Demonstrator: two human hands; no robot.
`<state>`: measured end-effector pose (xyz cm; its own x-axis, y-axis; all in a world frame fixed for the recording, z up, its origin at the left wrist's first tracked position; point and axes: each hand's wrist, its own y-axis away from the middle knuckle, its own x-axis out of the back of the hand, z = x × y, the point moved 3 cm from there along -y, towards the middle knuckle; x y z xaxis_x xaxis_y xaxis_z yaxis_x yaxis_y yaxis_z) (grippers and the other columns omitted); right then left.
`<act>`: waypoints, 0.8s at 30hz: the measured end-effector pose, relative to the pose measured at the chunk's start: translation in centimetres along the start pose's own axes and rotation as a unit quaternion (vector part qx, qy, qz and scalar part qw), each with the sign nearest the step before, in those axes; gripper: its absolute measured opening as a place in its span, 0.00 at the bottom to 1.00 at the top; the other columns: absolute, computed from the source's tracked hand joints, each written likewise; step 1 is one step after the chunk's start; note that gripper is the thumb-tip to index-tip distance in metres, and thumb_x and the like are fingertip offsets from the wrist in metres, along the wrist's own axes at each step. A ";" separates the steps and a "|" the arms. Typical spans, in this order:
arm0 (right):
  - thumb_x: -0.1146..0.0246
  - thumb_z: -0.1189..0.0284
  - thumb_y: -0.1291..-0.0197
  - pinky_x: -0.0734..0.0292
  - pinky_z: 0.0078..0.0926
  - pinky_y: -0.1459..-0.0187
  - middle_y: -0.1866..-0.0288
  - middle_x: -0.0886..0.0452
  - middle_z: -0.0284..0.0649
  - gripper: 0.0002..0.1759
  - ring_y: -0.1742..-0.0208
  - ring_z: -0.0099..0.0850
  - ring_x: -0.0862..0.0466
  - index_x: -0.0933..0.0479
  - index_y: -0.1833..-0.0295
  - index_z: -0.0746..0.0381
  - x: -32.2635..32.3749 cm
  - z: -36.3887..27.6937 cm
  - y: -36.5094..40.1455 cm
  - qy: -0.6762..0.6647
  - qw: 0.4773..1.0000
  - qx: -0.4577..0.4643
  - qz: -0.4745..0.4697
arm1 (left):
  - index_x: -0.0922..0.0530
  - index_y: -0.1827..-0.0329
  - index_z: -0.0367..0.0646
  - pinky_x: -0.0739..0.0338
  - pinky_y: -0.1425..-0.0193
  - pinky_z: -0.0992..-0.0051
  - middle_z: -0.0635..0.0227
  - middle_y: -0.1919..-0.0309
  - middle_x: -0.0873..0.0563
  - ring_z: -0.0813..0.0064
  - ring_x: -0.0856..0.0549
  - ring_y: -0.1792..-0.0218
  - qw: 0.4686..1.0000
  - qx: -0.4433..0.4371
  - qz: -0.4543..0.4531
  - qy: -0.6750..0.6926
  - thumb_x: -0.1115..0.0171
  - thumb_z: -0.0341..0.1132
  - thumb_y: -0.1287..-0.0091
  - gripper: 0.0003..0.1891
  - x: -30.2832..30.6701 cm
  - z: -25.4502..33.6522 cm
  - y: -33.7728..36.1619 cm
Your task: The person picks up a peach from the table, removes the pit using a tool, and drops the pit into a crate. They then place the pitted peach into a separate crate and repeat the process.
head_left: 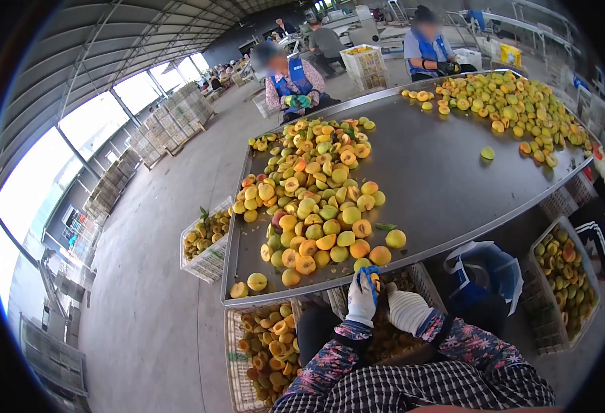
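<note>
My left hand [361, 301], in a white glove with blue at the fingers, is at the near edge of the metal table. Its fingers close around a yellow peach [374, 279], only partly visible. Just to the right, my right hand [408, 312] wears a white glove with fingers curled near the peach; whatever it may hold is hidden. Beyond the hands, a heap of whole and halved yellow peaches [312, 206] covers the left part of the table [426, 179]. Below my hands is a crate [427, 283] with cut fruit in it.
Crates of peaches stand at the left [209, 265], lower left [237, 354] and right [531, 313]. A blue-lined bucket [481, 272] is beside my right leg. Another peach heap [515, 103] lies at the far right. Two people in blue vests sit across the table; another person's arm shows at right.
</note>
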<state>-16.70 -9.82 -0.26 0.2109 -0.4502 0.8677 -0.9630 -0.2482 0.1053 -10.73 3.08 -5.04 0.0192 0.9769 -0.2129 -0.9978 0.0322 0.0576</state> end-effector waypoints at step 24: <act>0.42 0.64 0.37 0.22 0.47 0.61 0.66 0.19 0.58 0.24 0.63 0.56 0.18 0.31 0.46 0.74 1.3 -0.2 0.9 -0.050 0.998 0.044 -0.005 | 0.23 0.53 0.39 0.25 0.57 0.80 0.71 0.63 0.16 0.81 0.20 0.64 0.975 -0.081 -0.061 -0.195 0.53 0.48 0.21 0.20 0.7 3.4 0.3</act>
<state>-17.28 -10.44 1.03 0.2406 -0.5296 0.8134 -0.9430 -0.3262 0.0665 -10.80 4.45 -1.86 0.1294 0.9748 0.1815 -0.9829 0.1502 -0.1061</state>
